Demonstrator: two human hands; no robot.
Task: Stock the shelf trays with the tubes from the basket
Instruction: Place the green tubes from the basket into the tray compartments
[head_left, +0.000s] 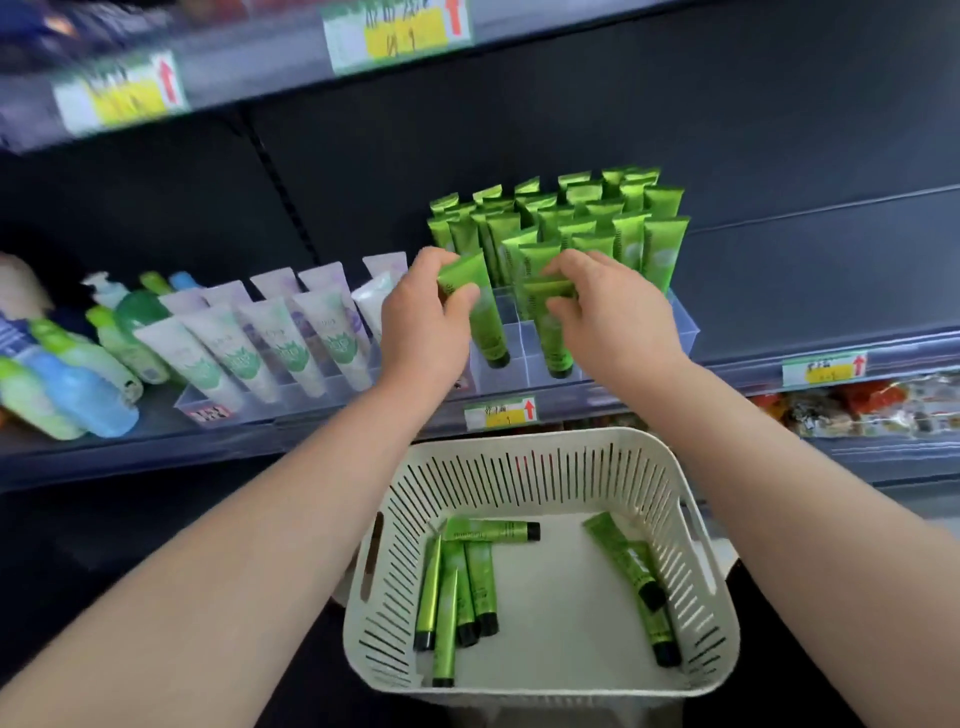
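My left hand (423, 317) grips a green tube (485, 325) by its crimped top, black cap down in the front row of the clear shelf tray (683, 325). My right hand (605, 312) holds a second green tube (556, 351) the same way in the slot beside it. Behind them stand several rows of upright green tubes (571, 223). Below the shelf sits a white slotted basket (524, 467) with several green tubes (462, 592) lying loose on its floor, some at the left and two at the right (631, 577).
A second clear tray (218, 408) to the left holds white and lilac tubes (291, 338). Green and blue bottles (67, 374) lie at the far left. Price tags (501, 413) line the shelf edge. Packaged goods (857, 405) fill the lower shelf at right.
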